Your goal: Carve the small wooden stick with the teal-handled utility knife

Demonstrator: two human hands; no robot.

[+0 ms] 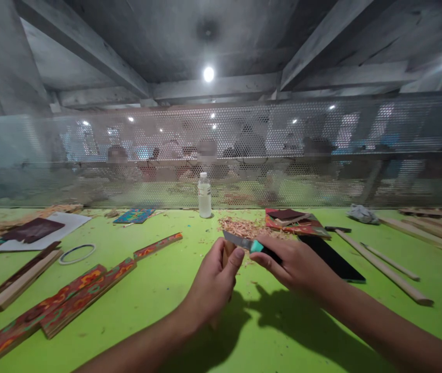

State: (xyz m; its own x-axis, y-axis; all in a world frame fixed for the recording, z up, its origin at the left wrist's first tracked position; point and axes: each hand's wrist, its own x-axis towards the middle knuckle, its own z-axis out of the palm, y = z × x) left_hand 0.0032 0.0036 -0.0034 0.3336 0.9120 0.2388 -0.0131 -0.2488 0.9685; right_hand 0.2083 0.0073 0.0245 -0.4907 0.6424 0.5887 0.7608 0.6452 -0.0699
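My left hand is closed around a small piece of wood, mostly hidden by the fingers; a bit of it shows above the thumb and below the palm. In my right hand is a utility knife with a black and teal handle. Its blade points left and lies over the top of the wood, close to my left thumb; whether it touches cannot be made out. Just beyond both hands lies a heap of wood shavings on the green table.
Painted wood strips, a tape ring and plain sticks lie at left. A water bottle stands before the perforated screen. At right are a black tablet-like slab, a hammer and wooden strips.
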